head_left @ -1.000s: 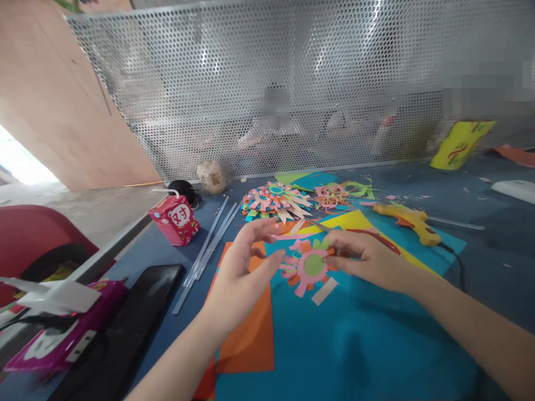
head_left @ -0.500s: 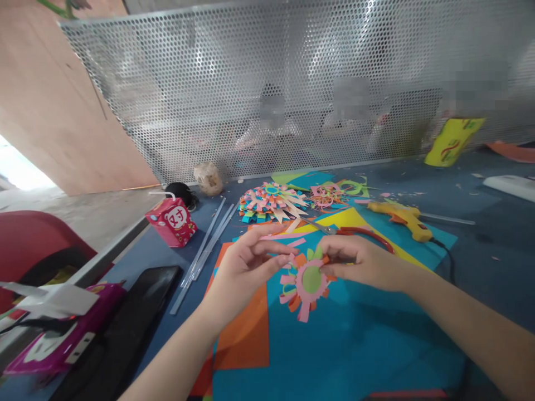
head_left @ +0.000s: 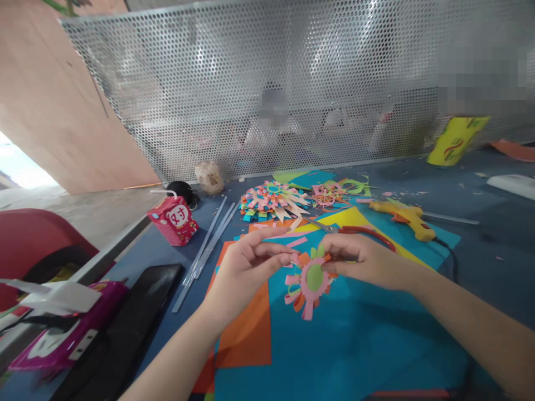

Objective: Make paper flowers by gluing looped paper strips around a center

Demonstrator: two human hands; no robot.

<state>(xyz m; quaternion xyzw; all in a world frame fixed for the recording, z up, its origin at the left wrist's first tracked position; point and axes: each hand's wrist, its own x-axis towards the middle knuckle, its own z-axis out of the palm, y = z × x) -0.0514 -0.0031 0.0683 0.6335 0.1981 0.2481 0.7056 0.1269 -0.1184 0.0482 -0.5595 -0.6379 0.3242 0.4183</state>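
Note:
A small paper flower [head_left: 310,281] with pink and orange looped petals and a green round centre is held up over a blue paper sheet [head_left: 355,340]. My right hand [head_left: 363,259] pinches its upper right edge. My left hand [head_left: 246,267] is closed with thumb and fingers pinching a pink petal at the flower's upper left. An orange sheet [head_left: 246,328] lies under my left wrist.
A finished multicoloured paper flower [head_left: 271,200] and paper scraps lie farther back. Red-handled scissors [head_left: 355,229] and a yellow glue gun [head_left: 401,217] lie at the right. Glue sticks [head_left: 207,245], a red drink carton [head_left: 175,220] and a black phone [head_left: 125,323] are at the left. A perforated metal screen [head_left: 292,83] closes off the back.
My left hand went from open beside the flower to pinching its upper left petal. The flower was lifted off the blue sheet and tilted upright.

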